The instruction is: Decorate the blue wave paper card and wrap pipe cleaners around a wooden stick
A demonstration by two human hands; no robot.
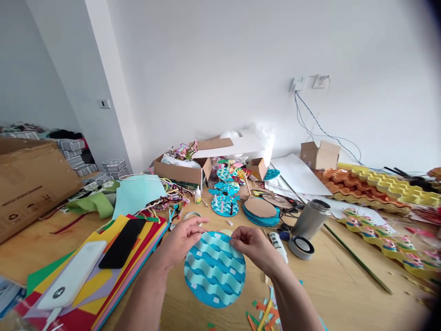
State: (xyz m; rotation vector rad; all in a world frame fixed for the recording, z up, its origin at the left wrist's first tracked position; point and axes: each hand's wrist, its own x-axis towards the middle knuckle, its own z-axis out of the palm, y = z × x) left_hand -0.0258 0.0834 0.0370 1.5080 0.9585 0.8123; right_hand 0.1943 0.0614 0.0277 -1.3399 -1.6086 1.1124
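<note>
A round blue paper disc (214,271) with wavy teal strips and small white tape squares lies on the wooden table (327,285) in front of me. My left hand (181,241) rests at its upper left edge, thumb and forefinger pinched on a small white bit. My right hand (253,246) is at the disc's top right edge, its fingers pinched together on something too small to name. A small striped piece (225,232) peeks out behind the disc between my hands.
Left: a stack of coloured foam sheets (113,280) with a white power bank (72,276) and black phone (122,248). Right: a steel flask (311,219), its lid (301,247), a glue bottle (277,245). Behind: finished blue discs (225,204), cardboard boxes (182,171), egg trays (382,186).
</note>
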